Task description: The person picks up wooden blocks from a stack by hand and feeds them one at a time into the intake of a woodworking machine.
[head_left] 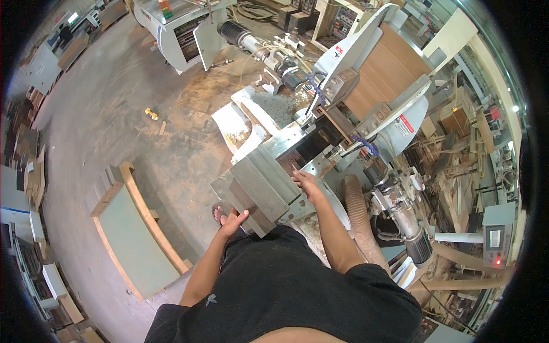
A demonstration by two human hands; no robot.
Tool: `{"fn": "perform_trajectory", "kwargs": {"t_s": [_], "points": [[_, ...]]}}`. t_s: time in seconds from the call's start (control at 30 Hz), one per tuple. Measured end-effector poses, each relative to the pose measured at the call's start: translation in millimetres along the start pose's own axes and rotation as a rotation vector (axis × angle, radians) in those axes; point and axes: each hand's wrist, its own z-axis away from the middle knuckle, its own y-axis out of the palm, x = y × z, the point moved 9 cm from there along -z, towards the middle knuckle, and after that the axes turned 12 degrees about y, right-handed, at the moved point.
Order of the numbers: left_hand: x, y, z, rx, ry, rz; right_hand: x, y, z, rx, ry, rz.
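In front of my body lies a stack of grey-brown wooden boards (266,177), resting across the near end of a machine bed. My left hand (231,223) is closed on the near left edge of a board (246,201), thumb on top and the other fingers out of sight below. By the stack's right end is my right hand (307,184), its fingers apart and partly bent over the machine bed. Whether its fingertips touch a board I cannot tell. Beyond the bed stands a white machine (337,74) with a brown panel (389,71) between its sides.
Motor units flank the machine on the far left (251,43) and near right (409,223). A ribbed hose (355,208) runs beside my right arm. A control box (497,237) stands at right. On the floor at left sits a curved wooden frame (146,214); a small yellow object (151,114) lies farther off.
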Motion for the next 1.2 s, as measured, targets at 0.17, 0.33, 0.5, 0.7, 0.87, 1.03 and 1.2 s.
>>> {"fn": "perform_trajectory", "kwargs": {"t_s": [0.17,0.33,0.5,0.7,0.87,1.03,1.2], "points": [[14,-2,-3,0.030,0.036,0.003,32,-7,16,-0.158,-0.018,-0.004],[-6,2,0,0.030,0.046,0.084,115,-39,33,-0.471,-0.584,0.171],[2,1,0,0.046,0.008,0.106,192,-42,38,-0.922,-0.691,0.834],[-14,10,1,0.064,-0.057,0.087,172,-86,-29,-0.826,-0.200,1.118],[-5,0,6,0.012,-0.010,0.142,181,-40,3,-0.749,-0.282,1.307],[2,4,-3,0.034,0.006,0.162,178,-8,49,-0.572,-0.588,1.176],[2,8,0,0.070,-0.038,0.186,188,9,98,-0.315,-0.637,0.821]]}}
